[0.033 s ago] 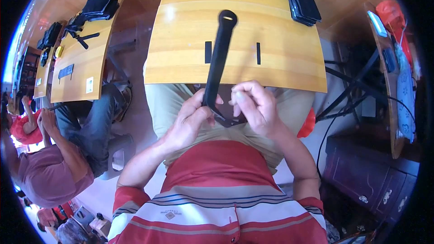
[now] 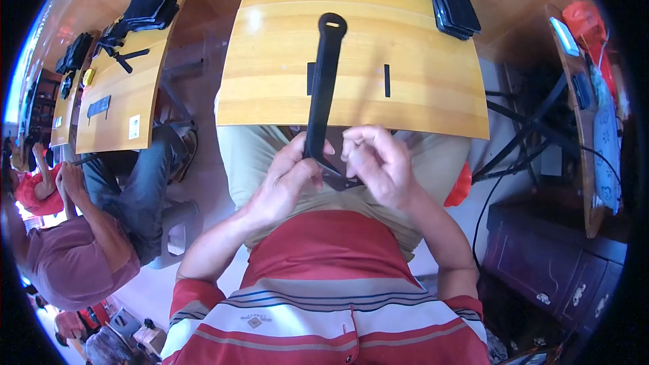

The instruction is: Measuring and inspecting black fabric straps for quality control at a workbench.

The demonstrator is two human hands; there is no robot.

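A long black strap (image 2: 326, 78) with a rounded, slotted tip stands up from my left hand (image 2: 287, 176). The left thumb and fingers are closed on its lower part. Below the grip the strap bends toward the right, and its lower part hangs over my lap. My right hand (image 2: 382, 165) is beside that lower part, with thumb and fingertips pinched together. What lies in this pinch, if anything, is too small to make out. On the table ahead lie two short black strips (image 2: 387, 81); the strap partly covers the left one.
A wooden table (image 2: 433, 105) stands in front of me, with a stack of folded black pieces (image 2: 453, 3) at its far right. To the left, another person (image 2: 81, 250) sits by a second table (image 2: 128, 105) bearing black items. A cluttered wooden shelf (image 2: 587, 182) is at right.
The strap's slotted tip has swung slightly left and now covers part of the left strip. My right hand has shifted a little, its fingers still pinched.
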